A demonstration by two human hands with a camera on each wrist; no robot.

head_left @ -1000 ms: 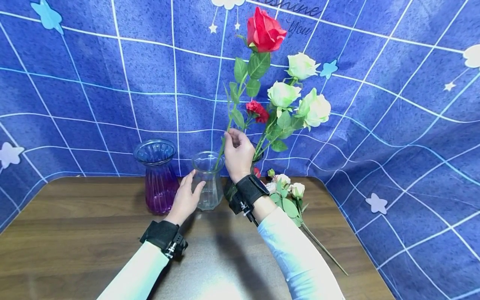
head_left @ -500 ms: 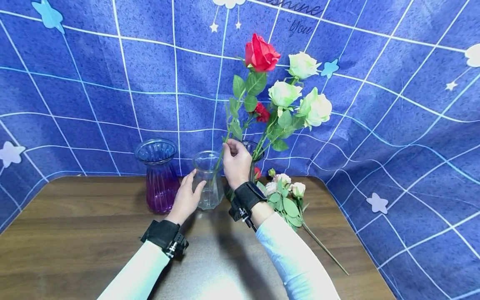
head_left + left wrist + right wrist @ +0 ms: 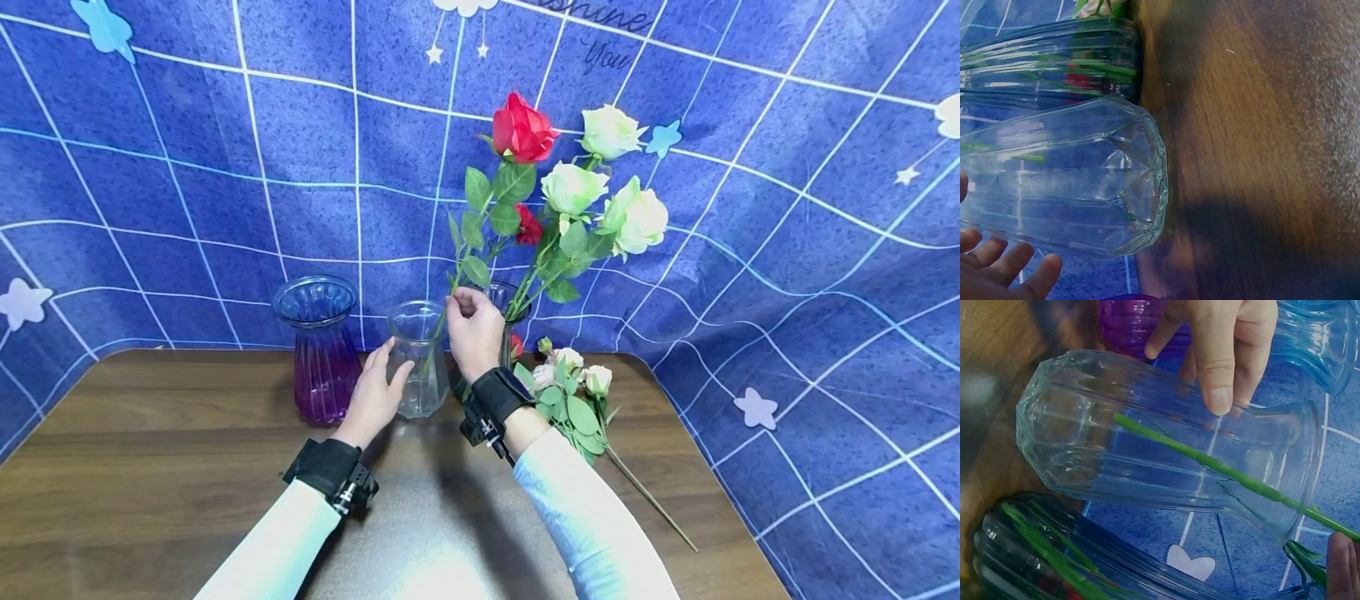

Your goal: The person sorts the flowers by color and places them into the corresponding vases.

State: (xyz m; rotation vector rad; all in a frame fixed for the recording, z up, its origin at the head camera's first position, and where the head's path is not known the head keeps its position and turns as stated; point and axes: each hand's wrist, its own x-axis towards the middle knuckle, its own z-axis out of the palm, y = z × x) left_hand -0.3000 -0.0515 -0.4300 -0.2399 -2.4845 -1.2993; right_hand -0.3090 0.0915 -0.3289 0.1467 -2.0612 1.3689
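A red rose on a long leafy stem is pinched between thumb and fingers of my right hand. Its stem slants through the mouth of a clear glass vase, and in the right wrist view the cut end sits inside, above the base. My left hand is at the vase's left side, fingers fairly straight and thumb toward the front. In the right wrist view the left thumb overlaps the glass near the neck; firm contact is hard to tell.
A blue-and-purple vase stands left of the clear one. To the right, a dark glass vase, partly behind my right hand, holds white-green roses and a small red flower. Pale roses lie on the wooden table.
My right hand has come down with the red rose, and its stem now reaches deeper into the clear vase. My left hand has stayed beside the vase.
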